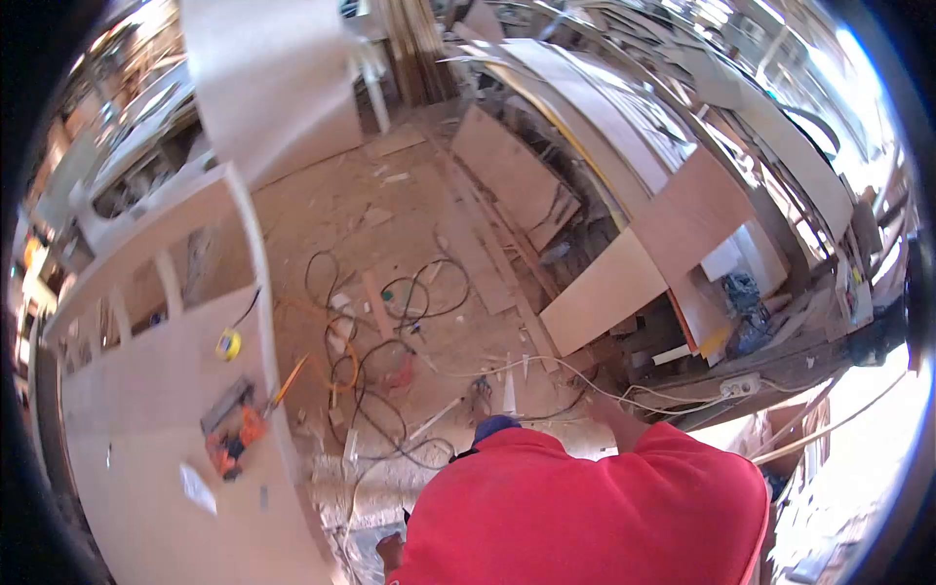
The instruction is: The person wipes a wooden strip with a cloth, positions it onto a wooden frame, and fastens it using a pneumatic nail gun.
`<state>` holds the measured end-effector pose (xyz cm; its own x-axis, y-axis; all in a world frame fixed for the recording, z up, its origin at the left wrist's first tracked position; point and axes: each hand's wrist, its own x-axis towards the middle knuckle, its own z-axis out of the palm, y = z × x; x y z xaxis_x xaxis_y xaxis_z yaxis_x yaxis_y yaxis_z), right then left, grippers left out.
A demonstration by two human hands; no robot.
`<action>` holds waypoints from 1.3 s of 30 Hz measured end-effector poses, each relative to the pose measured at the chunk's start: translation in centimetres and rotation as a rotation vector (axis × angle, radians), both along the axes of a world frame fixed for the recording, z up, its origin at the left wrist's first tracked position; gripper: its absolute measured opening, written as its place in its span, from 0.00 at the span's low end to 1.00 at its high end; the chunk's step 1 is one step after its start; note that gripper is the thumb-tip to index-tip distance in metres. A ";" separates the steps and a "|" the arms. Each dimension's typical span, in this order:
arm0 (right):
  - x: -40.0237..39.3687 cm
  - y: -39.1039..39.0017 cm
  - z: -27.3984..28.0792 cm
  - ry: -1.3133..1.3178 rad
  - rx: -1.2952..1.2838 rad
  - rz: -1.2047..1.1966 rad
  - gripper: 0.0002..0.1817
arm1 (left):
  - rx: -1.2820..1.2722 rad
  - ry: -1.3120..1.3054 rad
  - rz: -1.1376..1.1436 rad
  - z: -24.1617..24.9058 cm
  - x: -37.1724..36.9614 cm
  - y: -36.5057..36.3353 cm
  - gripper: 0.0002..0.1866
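Note:
Neither of my hands shows in the head view. Directly before me a person in a red top [585,507] bends forward, back turned to me, with a blue cap [495,425] at the far side. That person's right forearm [622,425] reaches toward the floor, and part of the other arm [390,552] appears at the lower left; what those hands hold is hidden. On a large wooden panel [146,409] at left lie an orange-and-grey power tool [234,429], a yellow tape measure [228,344] and a yellow pencil-like stick [291,378].
Tangled cables [400,341] and wood scraps litter the dusty floor [331,214]. Leaning sheets [609,292] and stacked boards crowd the right side. A white socket block [739,386] sits on a beam at right. A tall pale sheet [273,78] stands at the back left.

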<state>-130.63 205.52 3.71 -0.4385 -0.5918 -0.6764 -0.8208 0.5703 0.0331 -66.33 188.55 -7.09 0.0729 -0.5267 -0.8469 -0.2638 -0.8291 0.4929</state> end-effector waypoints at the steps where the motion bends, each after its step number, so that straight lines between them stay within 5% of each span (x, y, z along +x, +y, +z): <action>1: -1.2 2.0 -1.8 0.002 -0.012 -0.034 0.16 | 0.003 0.013 -0.061 -0.2 -2.6 -1.7 0.11; 2: -2.8 5.6 -5.7 0.023 -0.395 -0.024 0.16 | 0.000 0.018 -0.126 -0.5 -5.0 -3.5 0.11; 7: -8.5 2.1 -7.2 -0.160 -0.112 -0.445 0.17 | -0.006 -0.040 -0.381 -2.2 -9.4 -9.4 0.11; 11: -14.0 -4.8 -9.9 -0.350 -0.523 -0.816 0.18 | 0.019 0.019 -0.251 -2.6 -16.2 -20.0 0.11; 12: -12.9 -7.2 -7.5 -0.383 -0.659 -0.931 0.18 | -0.433 -0.018 -0.936 -2.7 -16.7 -22.2 0.10; 13: -11.6 -8.7 -5.5 -0.392 -0.637 -0.956 0.18 | -1.111 -0.268 -1.369 -3.2 -17.0 -24.4 0.10; 16: -12.5 -14.1 -1.7 -0.282 -0.625 -0.801 0.19 | -0.147 -0.064 -0.480 2.7 -25.3 -29.3 0.12; 18: -12.4 -16.7 -1.6 -0.263 -0.572 -0.764 0.20 | -0.132 -0.047 -0.546 3.4 -27.7 -33.3 0.12; 22: -13.1 -21.3 -3.9 -0.214 -0.416 -0.630 0.21 | -0.007 0.121 -0.556 -3.1 -29.5 -41.8 0.15; 25: -14.7 -24.7 -6.3 -0.159 -0.458 -0.717 0.20 | -0.333 -0.294 -1.397 -4.7 -33.6 -47.7 0.16; 30: -21.4 -34.0 -2.4 0.036 -0.538 -0.968 0.18 | -0.554 -0.260 -1.786 -1.6 -43.5 -59.3 0.16; 31: -22.3 -35.7 -1.4 0.034 -0.530 -0.995 0.18 | -0.679 -0.254 -2.137 -0.6 -45.4 -62.3 0.17; 33: -26.6 -39.3 0.7 0.201 -0.689 -1.037 0.17 | -0.579 -0.387 -1.993 -3.7 -48.5 -68.9 0.16; 36: -34.2 -43.4 4.1 0.262 -0.881 -1.091 0.20 | -0.237 -0.075 -0.788 0.7 -56.3 -74.3 0.16; 37: -37.4 -44.6 5.2 0.264 -0.891 -1.077 0.20 | -0.240 -0.027 -0.599 2.3 -58.8 -75.1 0.16; 39: -44.5 -46.7 7.1 0.495 -0.876 -1.100 0.21 | -0.285 -0.009 -0.577 2.6 -62.2 -76.8 0.16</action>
<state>-175.12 158.79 10.83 -0.9971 0.0502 0.0578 0.0147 0.8664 -0.4992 -128.50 111.73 -4.49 -0.2828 -0.6874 -0.6689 -0.6340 -0.3894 0.6682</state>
